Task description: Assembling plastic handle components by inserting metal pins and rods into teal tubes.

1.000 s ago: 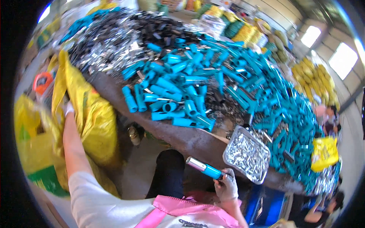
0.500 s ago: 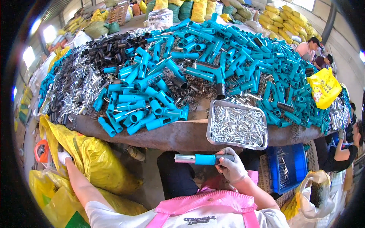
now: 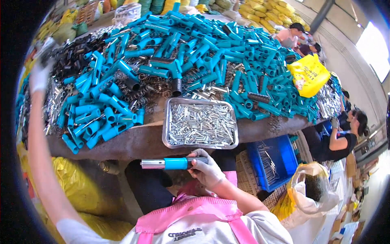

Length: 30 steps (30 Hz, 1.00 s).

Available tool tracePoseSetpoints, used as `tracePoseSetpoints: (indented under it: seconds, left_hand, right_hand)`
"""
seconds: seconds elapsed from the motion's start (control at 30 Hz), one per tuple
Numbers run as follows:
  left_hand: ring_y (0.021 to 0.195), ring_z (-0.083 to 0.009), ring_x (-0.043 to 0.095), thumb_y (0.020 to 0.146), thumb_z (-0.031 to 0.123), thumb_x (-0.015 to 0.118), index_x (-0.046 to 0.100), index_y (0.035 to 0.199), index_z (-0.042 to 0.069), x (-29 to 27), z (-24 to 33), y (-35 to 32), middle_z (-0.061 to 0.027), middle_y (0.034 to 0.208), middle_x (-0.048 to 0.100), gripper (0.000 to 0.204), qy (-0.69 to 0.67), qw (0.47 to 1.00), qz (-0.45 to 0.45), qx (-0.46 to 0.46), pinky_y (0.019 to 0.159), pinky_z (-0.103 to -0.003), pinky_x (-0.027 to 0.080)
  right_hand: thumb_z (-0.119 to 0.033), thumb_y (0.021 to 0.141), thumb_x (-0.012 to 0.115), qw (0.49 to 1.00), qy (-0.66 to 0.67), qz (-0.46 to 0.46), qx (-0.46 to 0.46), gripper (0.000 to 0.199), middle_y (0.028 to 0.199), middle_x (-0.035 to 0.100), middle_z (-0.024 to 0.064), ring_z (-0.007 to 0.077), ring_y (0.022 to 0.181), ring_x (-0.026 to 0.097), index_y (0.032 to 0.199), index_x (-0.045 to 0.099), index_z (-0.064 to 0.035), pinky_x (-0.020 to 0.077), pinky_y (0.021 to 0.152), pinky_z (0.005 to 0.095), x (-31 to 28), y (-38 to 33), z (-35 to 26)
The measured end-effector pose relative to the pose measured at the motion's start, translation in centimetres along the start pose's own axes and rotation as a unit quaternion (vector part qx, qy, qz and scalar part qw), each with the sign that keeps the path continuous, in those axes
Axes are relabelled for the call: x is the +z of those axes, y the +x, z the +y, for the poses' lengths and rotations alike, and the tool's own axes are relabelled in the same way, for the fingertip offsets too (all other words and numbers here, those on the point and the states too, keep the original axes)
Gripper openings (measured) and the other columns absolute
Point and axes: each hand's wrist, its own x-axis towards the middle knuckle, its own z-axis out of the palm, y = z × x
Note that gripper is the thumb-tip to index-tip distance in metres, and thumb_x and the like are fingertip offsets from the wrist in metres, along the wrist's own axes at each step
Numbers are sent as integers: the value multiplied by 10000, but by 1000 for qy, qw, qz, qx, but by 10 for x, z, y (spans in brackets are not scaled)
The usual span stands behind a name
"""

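Note:
My right hand (image 3: 206, 170), in a pale glove, is closed around the black end of a tube assembly (image 3: 175, 164). The assembly lies level above my lap, with a bare metal end to the left and a teal sleeve in its middle. My left arm stretches far out to the left, and the gloved left hand (image 3: 40, 73) is over the heap's left side, near the black sleeves (image 3: 73, 51). Motion smears its fingers. In front of me, teal tubes (image 3: 99, 112) are heaped on the table, with coil springs (image 3: 148, 86) among them.
A metal tray (image 3: 165, 137) of small silver pins stands at the table's near edge. Right of my lap is a blue crate (image 3: 270, 185) with metal rods; an open sack (image 3: 290, 191) is beyond it. Yellow sacks (image 3: 77, 183) lie lower left. Co-workers (image 3: 339, 138) are at the right.
My left hand has risen from beside the yellow sack to the heap's left side. My right hand keeps hold of the tube assembly. The whole view has swung to the right.

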Motion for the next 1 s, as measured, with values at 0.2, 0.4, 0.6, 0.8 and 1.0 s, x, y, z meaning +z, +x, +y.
tracePoseSetpoints:
  seconds: [0.2, 0.4, 0.6, 0.8, 1.0]
  left_hand:
    - [1057, -315, 552, 698, 203, 721, 544, 1174, 120, 15, 324, -65, -168, 1181, 537, 515, -120, 936, -102, 314, 903, -375, 462]
    - [1194, -318, 442, 767, 336, 661, 365, 1349, 245, 48, 444, -100, -129, 1346, 392, 659, -17, 884, -218, 413, 962, -407, 409]
    - [1341, -323, 249, 823, 424, 581, 297, 1413, 230, 16, 436, -141, -136, 1469, 236, 683, 82, 902, -228, 358, 1088, -493, 193]
    - [1067, -361, 543, 774, 563, 580, 423, 1291, 57, -72, 387, -273, -213, 1173, 545, 740, -278, 706, -520, 391, 919, -427, 431]
    - [849, -380, 606, 822, 320, 628, 451, 1172, 18, -69, 344, -329, -217, 890, 607, 494, -441, 784, -406, 160, 708, -415, 492]
  right_hand:
    - [-82, 835, 635, 1000, -15, 16, 21, 242, 893, 575, 76, 132, 685, 555, 1019, 482, -46, 455, 558, 245, -21, -19, -19]
    - [-79, 822, 651, 998, -59, 38, 9, 285, 933, 592, 93, 125, 690, 554, 1048, 485, -30, 460, 568, 243, -28, -23, -40]
    - [-105, 787, 697, 985, -158, 60, -21, 315, 803, 588, 53, 96, 622, 546, 1028, 512, -23, 472, 556, 226, -38, -15, -69]
    - [-109, 796, 678, 951, -305, 6, -53, 298, 746, 579, 70, 115, 570, 544, 1015, 507, -1, 467, 526, 244, -18, 15, -93]
    - [-362, 957, 430, 825, -501, -171, -200, 368, 827, 593, 62, 108, 641, 558, 1037, 523, -15, 451, 567, 215, 0, 71, -116]
